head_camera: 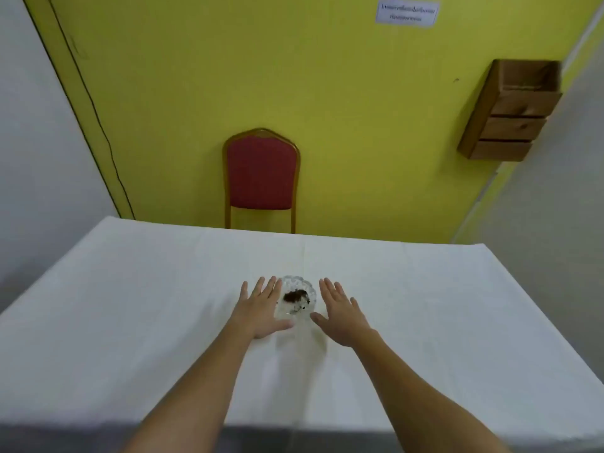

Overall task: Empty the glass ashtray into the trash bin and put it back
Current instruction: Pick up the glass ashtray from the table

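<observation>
A clear cut-glass ashtray (299,297) sits near the middle of the table with a dark brown clump of ash and small bits inside. My left hand (261,305) lies flat just left of it, fingers spread, its fingers and thumb at the ashtray's rim. My right hand (340,310) hovers just right of the ashtray, fingers spread, a small gap between it and the glass. Neither hand holds anything. No trash bin is in view.
The table carries a white tablecloth (130,305). A red padded chair (261,176) stands behind the far edge against a yellow wall. A brown wooden tiered holder (511,112) hangs on the wall at the upper right.
</observation>
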`<state>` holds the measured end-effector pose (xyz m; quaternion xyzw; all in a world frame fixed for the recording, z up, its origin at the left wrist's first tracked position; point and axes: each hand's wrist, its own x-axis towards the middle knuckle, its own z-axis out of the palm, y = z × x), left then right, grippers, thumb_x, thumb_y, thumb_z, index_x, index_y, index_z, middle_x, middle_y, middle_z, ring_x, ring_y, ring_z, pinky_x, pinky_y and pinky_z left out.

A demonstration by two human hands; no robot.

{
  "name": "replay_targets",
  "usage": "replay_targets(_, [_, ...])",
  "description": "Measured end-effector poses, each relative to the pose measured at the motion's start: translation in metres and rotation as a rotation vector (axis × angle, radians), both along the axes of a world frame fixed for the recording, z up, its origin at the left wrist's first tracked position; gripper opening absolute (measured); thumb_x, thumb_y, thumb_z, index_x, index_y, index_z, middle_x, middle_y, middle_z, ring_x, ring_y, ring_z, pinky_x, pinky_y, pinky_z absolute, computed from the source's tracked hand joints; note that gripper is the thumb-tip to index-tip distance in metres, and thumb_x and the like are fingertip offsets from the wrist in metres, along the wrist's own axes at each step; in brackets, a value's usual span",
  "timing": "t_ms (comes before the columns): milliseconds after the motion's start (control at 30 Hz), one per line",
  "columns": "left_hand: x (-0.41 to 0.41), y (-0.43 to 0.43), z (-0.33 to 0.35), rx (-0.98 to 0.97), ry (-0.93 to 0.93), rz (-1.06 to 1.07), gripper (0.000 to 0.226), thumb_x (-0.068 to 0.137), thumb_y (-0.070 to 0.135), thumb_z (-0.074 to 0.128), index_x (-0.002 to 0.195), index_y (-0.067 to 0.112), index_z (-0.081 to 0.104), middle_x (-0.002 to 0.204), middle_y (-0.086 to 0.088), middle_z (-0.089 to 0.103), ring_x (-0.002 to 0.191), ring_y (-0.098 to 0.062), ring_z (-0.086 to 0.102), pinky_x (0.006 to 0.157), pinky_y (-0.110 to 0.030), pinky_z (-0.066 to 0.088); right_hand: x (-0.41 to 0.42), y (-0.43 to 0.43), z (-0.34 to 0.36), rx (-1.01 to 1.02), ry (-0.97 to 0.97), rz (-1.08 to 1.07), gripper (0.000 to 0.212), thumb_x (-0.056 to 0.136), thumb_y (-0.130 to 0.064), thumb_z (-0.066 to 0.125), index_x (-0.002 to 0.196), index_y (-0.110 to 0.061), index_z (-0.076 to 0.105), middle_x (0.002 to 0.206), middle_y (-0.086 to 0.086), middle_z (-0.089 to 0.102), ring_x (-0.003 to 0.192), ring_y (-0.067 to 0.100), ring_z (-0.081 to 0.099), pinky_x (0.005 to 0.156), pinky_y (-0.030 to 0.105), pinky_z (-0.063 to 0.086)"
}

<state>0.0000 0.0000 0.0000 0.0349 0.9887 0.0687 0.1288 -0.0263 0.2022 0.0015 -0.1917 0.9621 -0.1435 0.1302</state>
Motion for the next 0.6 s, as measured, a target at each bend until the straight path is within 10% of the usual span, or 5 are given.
replay_targets(600, [-0.055,-0.037,-0.039,0.114,0.023,-0.215,0.141,0.041,0.095,0.017,0.154,0.013,-0.005,0.165,0.000,-0.002,0.152,-0.018,-0.003,0.121,-0.047,-0.007,-0.041,-0.024,-0.015,0.193,-0.083,0.098,0.098,0.087,-0.057,0.055,0.154,-0.019,-0.005,0.164,-0.003,0.000,0.151,0.016,-0.004,0.122,0.046,0.003])
